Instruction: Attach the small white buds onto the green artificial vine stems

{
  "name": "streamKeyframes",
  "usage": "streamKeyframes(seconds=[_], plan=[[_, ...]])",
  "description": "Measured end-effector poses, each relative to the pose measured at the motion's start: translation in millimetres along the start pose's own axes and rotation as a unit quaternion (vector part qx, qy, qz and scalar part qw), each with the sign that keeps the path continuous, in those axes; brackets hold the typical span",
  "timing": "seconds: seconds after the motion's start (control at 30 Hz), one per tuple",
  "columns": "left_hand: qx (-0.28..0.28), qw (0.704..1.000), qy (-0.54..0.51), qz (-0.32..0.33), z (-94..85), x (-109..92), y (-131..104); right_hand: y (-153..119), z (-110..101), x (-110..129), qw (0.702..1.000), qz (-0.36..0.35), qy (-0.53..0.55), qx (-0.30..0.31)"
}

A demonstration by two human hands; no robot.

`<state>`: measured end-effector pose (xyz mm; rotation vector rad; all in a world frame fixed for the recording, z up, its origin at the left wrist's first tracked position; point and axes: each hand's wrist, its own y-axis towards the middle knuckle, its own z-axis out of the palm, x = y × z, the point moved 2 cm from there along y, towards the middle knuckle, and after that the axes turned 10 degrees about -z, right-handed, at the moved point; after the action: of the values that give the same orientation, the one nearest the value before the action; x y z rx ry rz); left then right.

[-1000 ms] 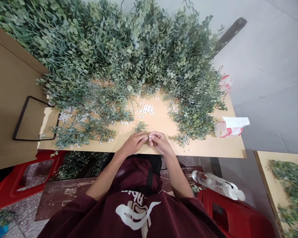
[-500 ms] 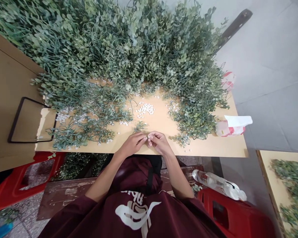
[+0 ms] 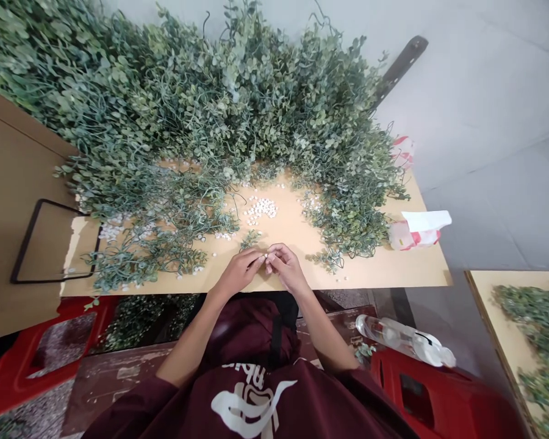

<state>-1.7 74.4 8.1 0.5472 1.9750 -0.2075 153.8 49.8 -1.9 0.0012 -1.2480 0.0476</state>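
Note:
My left hand (image 3: 241, 272) and my right hand (image 3: 287, 268) meet at the table's front edge, fingers closed in a pinch. Between the fingertips shows a small white bead-like piece (image 3: 266, 255), pinched by my right hand. A short green leafy sprig (image 3: 250, 239) sticks out just beyond my left fingers and seems to be held there; its stem is hidden. Past the hands, a heap of small white pieces (image 3: 262, 208) lies on the table (image 3: 293, 228).
Piled artificial foliage (image 3: 256, 110) covers the back and both sides. At the right stands a tissue pack (image 3: 414, 235); a cardboard box (image 3: 22, 219) and black wire frame (image 3: 27, 241) are at left. A clear bottle (image 3: 405, 338) lies on a red stool (image 3: 448, 396).
The view has shifted slightly, so the table's things appear a little further left. Both hands stay together in the same pinch, with the white piece still between the fingertips.

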Motion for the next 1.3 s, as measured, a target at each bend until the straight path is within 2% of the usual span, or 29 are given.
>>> streamKeyframes(seconds=[0.13,0.27,0.33,0.43,0.5,0.6,0.7,0.77,0.87,0.97,1.03,1.1,1.13,1.2,1.3], plan=[[0.003,1.0,0.009,-0.004,0.0,3,-1,-4,1,0,0.995,-0.048,-0.09,-0.018],[0.035,0.999,0.021,0.016,1.0,5,-4,-15,2,8,0.983,-0.058,-0.176,-0.004],[0.067,0.997,0.011,0.024,5.2,-1,-8,-26,2,18,0.977,-0.046,-0.208,0.014],[0.112,0.993,-0.04,0.022,19.9,-19,-21,-50,-4,41,0.963,-0.016,-0.269,0.03],[0.145,0.986,-0.077,0.009,34.4,-35,-32,-68,-12,62,0.952,0.01,-0.298,0.068],[0.227,0.964,-0.13,0.049,55.3,-59,-47,-93,-32,98,0.927,0.055,-0.329,0.173],[0.273,0.95,-0.141,0.062,63.2,-72,-54,-110,-60,125,0.887,0.117,-0.407,0.184],[0.269,0.954,-0.121,0.049,59.4,-73,-54,-115,-77,132,0.855,0.156,-0.462,0.176],[0.206,0.972,-0.102,0.043,43.4,-64,-52,-113,-92,133,0.82,0.182,-0.525,0.141],[0.067,0.993,-0.078,0.056,20.7,-42,-48,-94,-89,136,0.809,0.162,-0.55,0.128],[-0.036,0.996,-0.034,0.073,5.5,-24,-44,-69,-78,143,0.813,0.123,-0.549,0.15],[-0.136,0.987,0.028,0.086,-7.6,-7,-40,-32,-63,150,0.821,0.064,-0.531,0.2],[-0.175,0.979,0.058,0.083,-12.8,1,-37,-9,-56,153,0.823,0.031,-0.529,0.206],[-0.232,0.966,0.099,0.059,-19.9,13,-31,43,-46,159,0.821,-0.06,-0.548,0.148],[-0.266,0.955,0.127,0.005,-23.8,22,-23,124,-36,164,0.779,-0.182,-0.599,0.025]])
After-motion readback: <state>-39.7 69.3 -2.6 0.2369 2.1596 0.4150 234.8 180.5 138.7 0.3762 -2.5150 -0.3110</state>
